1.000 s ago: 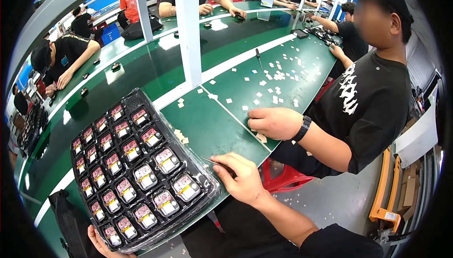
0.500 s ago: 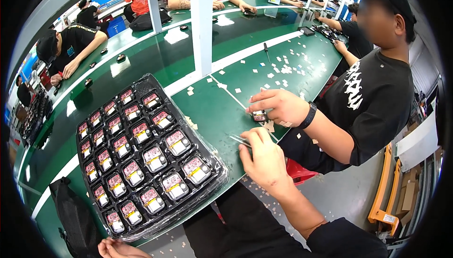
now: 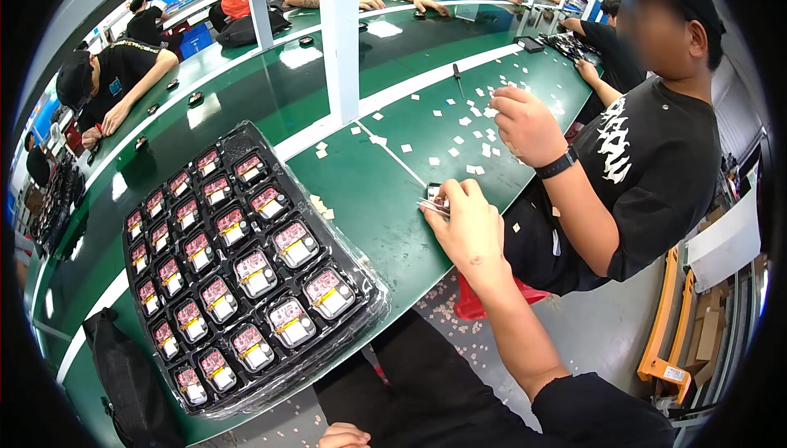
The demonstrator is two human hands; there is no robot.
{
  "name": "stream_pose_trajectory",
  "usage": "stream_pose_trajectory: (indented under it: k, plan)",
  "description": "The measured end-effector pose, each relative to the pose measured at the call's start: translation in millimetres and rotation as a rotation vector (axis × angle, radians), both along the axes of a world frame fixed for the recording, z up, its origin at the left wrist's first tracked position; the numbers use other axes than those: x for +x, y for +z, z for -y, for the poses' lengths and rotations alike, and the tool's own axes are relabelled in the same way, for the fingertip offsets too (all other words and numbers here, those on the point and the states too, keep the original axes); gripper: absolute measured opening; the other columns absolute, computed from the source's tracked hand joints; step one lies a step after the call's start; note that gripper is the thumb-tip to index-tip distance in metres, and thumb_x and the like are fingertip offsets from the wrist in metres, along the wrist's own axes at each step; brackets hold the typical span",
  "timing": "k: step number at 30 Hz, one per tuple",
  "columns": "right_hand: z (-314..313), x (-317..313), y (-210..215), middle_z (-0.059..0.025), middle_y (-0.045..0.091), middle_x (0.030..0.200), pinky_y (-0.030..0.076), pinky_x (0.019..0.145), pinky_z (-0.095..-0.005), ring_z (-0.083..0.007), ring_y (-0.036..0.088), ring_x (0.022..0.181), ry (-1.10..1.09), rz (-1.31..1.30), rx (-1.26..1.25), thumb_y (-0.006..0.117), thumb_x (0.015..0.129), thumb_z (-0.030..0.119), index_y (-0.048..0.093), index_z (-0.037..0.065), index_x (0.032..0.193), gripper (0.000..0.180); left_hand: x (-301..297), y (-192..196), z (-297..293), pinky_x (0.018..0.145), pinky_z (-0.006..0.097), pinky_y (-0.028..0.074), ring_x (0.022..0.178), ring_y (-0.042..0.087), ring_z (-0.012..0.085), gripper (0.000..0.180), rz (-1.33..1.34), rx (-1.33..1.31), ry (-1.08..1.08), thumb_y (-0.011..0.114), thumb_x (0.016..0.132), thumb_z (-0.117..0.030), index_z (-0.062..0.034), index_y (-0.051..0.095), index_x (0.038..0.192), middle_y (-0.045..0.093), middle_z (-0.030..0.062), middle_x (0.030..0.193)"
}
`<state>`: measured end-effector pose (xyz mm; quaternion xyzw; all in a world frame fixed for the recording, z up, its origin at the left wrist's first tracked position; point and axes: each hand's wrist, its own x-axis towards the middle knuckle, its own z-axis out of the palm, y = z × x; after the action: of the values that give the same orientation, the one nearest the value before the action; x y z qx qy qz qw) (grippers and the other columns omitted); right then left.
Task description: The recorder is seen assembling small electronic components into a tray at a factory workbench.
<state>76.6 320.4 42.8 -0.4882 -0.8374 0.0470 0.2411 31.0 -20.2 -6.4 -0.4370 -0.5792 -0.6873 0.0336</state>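
My right hand (image 3: 473,222) is closed on a pair of metal tweezers (image 3: 433,205). The tips reach a small black-cased device (image 3: 434,190) on the green bench, which my fingers partly cover. At the lower edge, only the curled fingers of my left hand (image 3: 344,434) show, in front of my dark trousers; its palm is hidden. A black plastic tray (image 3: 246,140) in clear wrap lies to the left. Its pockets hold several square devices, such as this circuit-board unit (image 3: 330,293), with red boards, white blocks and yellow strips.
To my right sits a co-worker, whose raised hand (image 3: 529,127) is above the bench. Small pale squares (image 3: 455,151) and a screwdriver (image 3: 458,77) lie scattered beyond. A white post (image 3: 339,46) rises from the bench. A black bag (image 3: 127,374) lies left of the tray.
My right hand has brought the tweezers to the small device. The co-worker's hand has lifted away from it. My left hand has moved right from the tray's near corner.
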Motion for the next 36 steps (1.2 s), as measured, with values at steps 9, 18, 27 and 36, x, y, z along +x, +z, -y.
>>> stream_pose_trajectory:
  k: [9,18,27,36]
  plan:
    - [76.4,47.5,36.0,-0.0079,0.065,0.099,0.037,0.051,-0.0242,-0.0058,0.037,0.053,0.646,-0.569,-0.463,0.088,0.077,0.015,0.063,0.003,0.118,0.049,2.9,4.7,-32.0,0.082,0.036,0.056,0.094,0.065,0.0236,0.035,0.796,-0.077,-0.419,0.071,0.098,-0.019,0.0025,0.057,0.121,0.057,0.0143,0.113]
    - [141.1,44.6,7.1,-0.0202,0.071,0.117,0.062,0.066,-0.0316,-0.0289,0.076,0.084,1.118,-0.502,-0.599,0.093,0.073,0.015,0.059,0.0,0.117,0.058,-8.8,-6.2,-32.8,0.098,0.041,0.052,0.11,0.065,0.0263,0.056,0.728,-0.053,-0.369,0.081,0.09,-0.033,0.0029,0.06,0.128,0.062,0.0177,0.123]
    - [146.1,44.7,-7.7,-0.015,0.055,0.104,0.049,0.06,-0.0332,-0.0227,0.057,0.071,0.764,-0.262,-0.744,0.087,0.082,0.033,0.047,-0.001,0.126,0.069,-18.6,5.3,-28.7,0.095,0.047,0.059,0.112,0.067,0.034,0.07,1.096,0.009,-0.266,0.093,0.076,-0.029,0.0026,0.055,0.126,0.061,0.0182,0.12]
    - [158.5,32.0,-17.0,-0.0065,0.064,0.09,0.048,0.054,-0.0305,-0.0191,0.06,0.064,0.928,-0.285,-0.146,0.082,0.072,0.003,0.072,0.003,0.101,0.031,-14.7,-3.6,-20.0,0.099,0.034,0.053,0.121,0.062,0.024,0.064,1.051,0.057,-0.306,0.087,0.082,-0.009,0.0052,0.052,0.134,0.06,0.0215,0.135]
